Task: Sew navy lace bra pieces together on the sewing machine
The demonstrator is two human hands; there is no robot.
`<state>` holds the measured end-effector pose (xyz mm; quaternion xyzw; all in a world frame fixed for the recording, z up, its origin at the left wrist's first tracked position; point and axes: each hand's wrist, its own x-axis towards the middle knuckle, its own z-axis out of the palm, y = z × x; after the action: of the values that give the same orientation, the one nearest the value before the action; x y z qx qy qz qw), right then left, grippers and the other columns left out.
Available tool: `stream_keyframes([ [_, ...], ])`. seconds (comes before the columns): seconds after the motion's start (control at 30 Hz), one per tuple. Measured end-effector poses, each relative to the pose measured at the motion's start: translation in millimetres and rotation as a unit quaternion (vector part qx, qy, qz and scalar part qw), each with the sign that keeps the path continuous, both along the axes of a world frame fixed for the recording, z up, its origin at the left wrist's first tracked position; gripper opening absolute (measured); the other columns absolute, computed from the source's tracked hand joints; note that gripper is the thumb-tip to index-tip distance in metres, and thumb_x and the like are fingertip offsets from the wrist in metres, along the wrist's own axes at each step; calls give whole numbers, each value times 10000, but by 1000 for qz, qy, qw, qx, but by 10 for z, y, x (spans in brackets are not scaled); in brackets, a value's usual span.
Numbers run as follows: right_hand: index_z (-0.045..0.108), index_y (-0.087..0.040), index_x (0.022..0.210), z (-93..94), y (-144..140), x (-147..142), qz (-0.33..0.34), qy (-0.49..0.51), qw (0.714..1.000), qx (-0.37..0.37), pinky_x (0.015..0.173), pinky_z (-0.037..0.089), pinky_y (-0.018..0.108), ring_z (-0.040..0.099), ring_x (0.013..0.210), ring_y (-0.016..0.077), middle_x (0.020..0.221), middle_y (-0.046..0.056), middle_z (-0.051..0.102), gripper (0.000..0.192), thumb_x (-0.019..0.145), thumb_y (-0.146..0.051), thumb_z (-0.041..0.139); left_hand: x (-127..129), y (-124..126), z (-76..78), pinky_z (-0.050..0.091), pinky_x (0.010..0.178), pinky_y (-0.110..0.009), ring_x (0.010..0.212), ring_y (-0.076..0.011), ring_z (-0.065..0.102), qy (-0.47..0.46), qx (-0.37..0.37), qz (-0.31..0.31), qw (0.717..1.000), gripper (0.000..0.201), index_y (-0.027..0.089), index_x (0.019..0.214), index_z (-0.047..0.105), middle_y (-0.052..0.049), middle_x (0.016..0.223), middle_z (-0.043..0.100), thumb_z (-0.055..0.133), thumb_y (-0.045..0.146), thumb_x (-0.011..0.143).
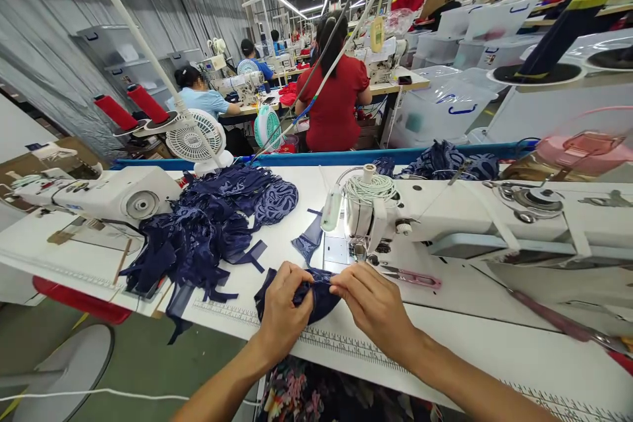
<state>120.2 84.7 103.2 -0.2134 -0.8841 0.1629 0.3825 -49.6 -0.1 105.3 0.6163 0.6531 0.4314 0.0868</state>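
A small navy lace piece (pixel 321 300) lies on the white table near its front edge, just in front of the sewing machine's needle (pixel 359 252). My left hand (pixel 283 306) pinches its left side and my right hand (pixel 372 301) pinches its upper right edge. Both hands hold the same piece between thumb and fingers. A second navy scrap (pixel 309 241) lies just behind them, left of the needle.
A heap of navy lace pieces (pixel 212 224) covers the table to the left. The white sewing machine (pixel 494 217) spans the right side, with pink thread snips (pixel 410 277) by its base. A second machine (pixel 99 194) sits far left. Other workers sit at stations beyond a blue rail.
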Motion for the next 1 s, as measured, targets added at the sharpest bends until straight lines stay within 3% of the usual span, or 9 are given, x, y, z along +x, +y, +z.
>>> stream_keyframes([
  [0.13,552,-205,873,-23,-43,-8,6,-22,999,-33,654,391,296,511,743,166,784,35,583,140,979,-224,464,17,3,-104,474,657,-251,731,-141,585,86,77,-27,993,198,203,900,558,-19,793,604,435,56,850],
  [0.3,567,-206,923,-60,-22,-21,27,-18,996,-82,622,388,284,512,715,158,768,27,566,141,979,-230,440,3,0,-170,501,654,-230,721,-122,617,157,102,-20,982,273,227,1081,588,-24,832,637,432,76,913],
  [0.43,584,-214,935,-72,-5,-31,54,1,991,-123,572,362,270,471,631,136,694,-2,516,144,970,-210,445,40,7,-190,501,638,-237,708,-128,621,149,97,-11,984,226,214,1036,594,-32,829,636,437,100,920],
  [0.63,584,-207,939,-98,1,-64,48,16,996,-72,599,373,270,484,654,138,711,5,541,137,954,-168,454,141,14,-206,496,644,-246,704,-134,619,115,93,25,989,209,203,1002,599,-31,822,634,452,90,904],
  [0.73,563,-215,954,-64,-3,-32,19,-11,996,-85,638,403,277,525,721,152,782,21,564,109,963,-198,456,117,20,-154,490,668,-247,748,-137,620,60,63,43,995,219,218,994,610,-23,863,637,463,93,890],
  [0.83,514,-216,1004,6,-77,-2,-8,-30,996,-82,675,432,293,555,797,174,874,43,574,64,946,-235,497,99,52,-48,459,619,-241,676,-129,574,-13,9,103,995,179,219,907,580,7,794,607,476,94,833],
  [0.9,479,-216,1041,48,-154,-22,9,-43,995,-95,647,440,295,552,783,183,881,39,564,195,880,-260,581,139,86,39,422,567,-232,587,-117,509,-45,-11,132,990,118,219,823,518,38,682,538,496,109,789],
  [1.0,442,-211,1106,90,-228,-108,20,-28,989,-146,668,461,312,543,825,202,947,51,554,372,785,-243,627,246,127,210,380,561,-234,572,-115,469,-11,-7,103,995,105,223,777,464,51,643,481,511,129,767],
])
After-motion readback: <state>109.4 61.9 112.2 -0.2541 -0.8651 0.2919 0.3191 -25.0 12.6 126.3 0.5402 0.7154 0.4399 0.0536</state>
